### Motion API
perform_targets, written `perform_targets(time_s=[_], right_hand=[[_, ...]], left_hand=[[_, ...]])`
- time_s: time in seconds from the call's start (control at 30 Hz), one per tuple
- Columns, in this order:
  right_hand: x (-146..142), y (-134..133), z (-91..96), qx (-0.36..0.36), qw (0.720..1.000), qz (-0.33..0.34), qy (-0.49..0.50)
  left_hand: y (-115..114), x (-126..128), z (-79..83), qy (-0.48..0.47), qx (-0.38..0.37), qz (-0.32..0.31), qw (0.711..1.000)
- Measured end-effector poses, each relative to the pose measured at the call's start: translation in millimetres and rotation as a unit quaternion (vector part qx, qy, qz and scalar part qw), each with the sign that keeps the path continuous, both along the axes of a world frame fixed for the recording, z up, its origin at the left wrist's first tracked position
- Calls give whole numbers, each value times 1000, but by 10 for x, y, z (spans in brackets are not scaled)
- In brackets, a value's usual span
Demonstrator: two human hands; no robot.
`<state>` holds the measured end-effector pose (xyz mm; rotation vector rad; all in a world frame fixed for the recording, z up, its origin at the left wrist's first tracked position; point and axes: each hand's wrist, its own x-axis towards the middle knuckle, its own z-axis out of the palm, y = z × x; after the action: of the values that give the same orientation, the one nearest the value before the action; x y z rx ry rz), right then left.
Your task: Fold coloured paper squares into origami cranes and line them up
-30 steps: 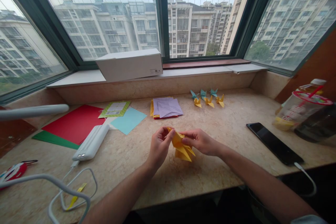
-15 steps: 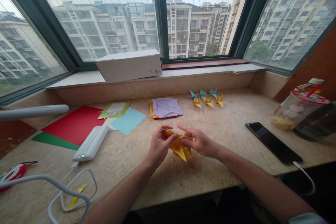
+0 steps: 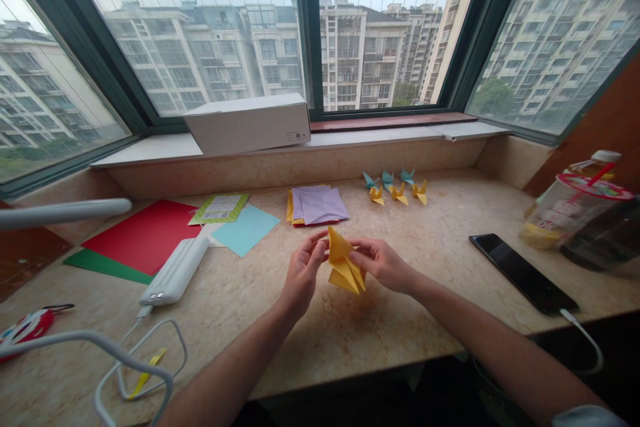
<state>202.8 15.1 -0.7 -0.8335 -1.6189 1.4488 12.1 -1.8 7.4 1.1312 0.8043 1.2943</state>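
Note:
A partly folded piece of yellow origami paper (image 3: 344, 265) is held up just above the stone counter, its folds spread into several points. My right hand (image 3: 384, 265) pinches it from the right between thumb and fingers. On the other side, my left hand (image 3: 304, 270) has its fingers curled behind the paper and its thumb raised by the left edge; part of those fingers is hidden. Beyond the hands lies a stack of folded papers (image 3: 319, 205), lilac on top. To its right stand small yellow paper cranes (image 3: 399, 194) and blue paper cranes (image 3: 387, 179) in two rows.
On the left lie red paper (image 3: 143, 237), a light blue sheet (image 3: 245, 230), a white power bank (image 3: 175, 271) and a looped cable (image 3: 183, 347). To the right are a phone (image 3: 523, 272) and a plastic cup (image 3: 563, 213). A white box (image 3: 250, 125) rests on the sill.
The yellow paper has been turned, so one point now stands upward. My left thumb has come off its front face, while my right hand keeps its pinch.

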Motion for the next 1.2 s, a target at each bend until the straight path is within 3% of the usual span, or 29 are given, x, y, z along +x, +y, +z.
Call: perform_targets(time_s=[0.2, 0.43, 0.63, 0.77, 0.83, 0.93, 1.07, 1.2], right_hand=[[-29, 32, -13, -18, 998, -28, 50], [-118, -27, -83, -29, 997, -25, 59], [-115, -51, -108, 60, 995, -62, -40], [-106, -68, -51, 190, 967, -118, -123], [-99, -58, -34, 216, 956, -149, -134], [-92, -26, -45, 164, 965, -178, -101], [-101, 13, -82, 50, 986, -159, 8], [-87, 42, -61, -2, 983, -150, 105]], left_hand=[[-19, 75, -73, 49, 4, -57, 997], [-17, 88, -173, 74, -3, -40, 996], [4, 45, -169, 123, 4, -3, 992], [2, 26, -147, 160, 20, 26, 987], [-7, 32, -135, 179, 27, 38, 983], [-26, 66, -127, 172, 24, 15, 985], [-25, 93, -142, 110, -2, -34, 993], [19, 44, -154, 82, 3, -2, 997]])
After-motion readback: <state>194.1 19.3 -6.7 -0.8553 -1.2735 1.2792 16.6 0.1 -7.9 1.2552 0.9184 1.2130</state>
